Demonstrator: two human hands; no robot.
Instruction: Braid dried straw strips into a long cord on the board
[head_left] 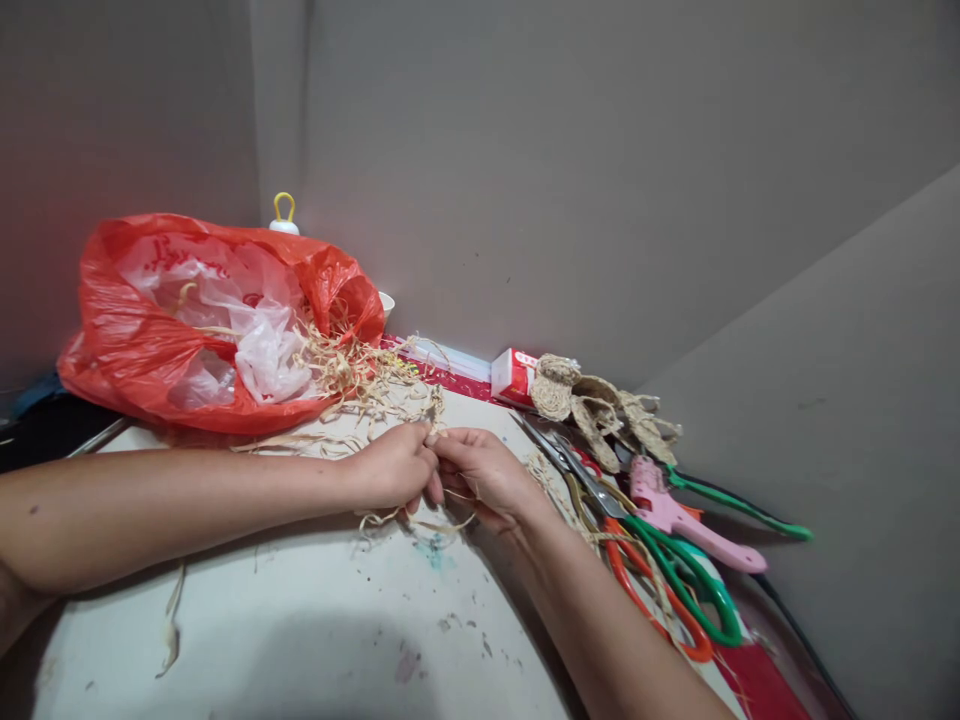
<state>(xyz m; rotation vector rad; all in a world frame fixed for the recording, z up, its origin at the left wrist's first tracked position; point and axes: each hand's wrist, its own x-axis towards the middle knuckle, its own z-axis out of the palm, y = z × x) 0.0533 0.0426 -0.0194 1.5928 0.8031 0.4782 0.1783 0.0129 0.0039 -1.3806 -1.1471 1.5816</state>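
My left hand (401,465) and my right hand (480,470) meet above the middle of the white table, fingertips touching. Both are closed in a pinch on pale, straw-like fibre strands (436,405). A short worked end of the fibre sticks up past the fingertips, and thin loose ends (442,525) hang below the hands. What lies between the fingers is mostly hidden. Behind my left hand spreads a tangled heap of the same dry fibre (349,370), spilling from a red plastic bag (150,355).
At the right lie green-handled scissors (697,590), orange-handled scissors (694,635), a pink glue gun (686,520) and coiled woven fibre pieces (556,388). A red and white box (513,376) stands by the grey wall (525,200). One loose strand (172,625) lies on the white tabletop (300,620).
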